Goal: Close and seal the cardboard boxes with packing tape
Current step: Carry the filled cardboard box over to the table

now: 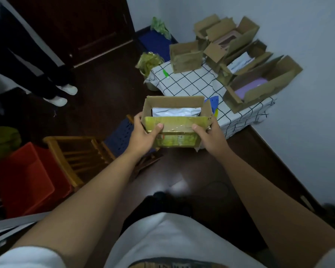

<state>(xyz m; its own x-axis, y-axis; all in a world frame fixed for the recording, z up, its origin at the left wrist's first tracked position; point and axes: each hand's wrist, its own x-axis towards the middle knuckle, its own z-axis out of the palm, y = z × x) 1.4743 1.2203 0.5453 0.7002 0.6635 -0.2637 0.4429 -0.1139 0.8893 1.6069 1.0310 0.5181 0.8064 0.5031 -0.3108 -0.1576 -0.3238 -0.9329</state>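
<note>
The open cardboard box [175, 120] sits between both hands: left hand [143, 135] and right hand [211, 136] each grip an end, thumbs on its near flap.

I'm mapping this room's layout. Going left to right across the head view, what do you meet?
Red crate → wooden chair → left hand → held open box → right hand → box with purple item.

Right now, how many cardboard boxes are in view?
6: the held box in front; five on the checked table: left box, back box, pink-filled box, white-filled box, purple-filled box. Clutter at the back may hide more.
</note>
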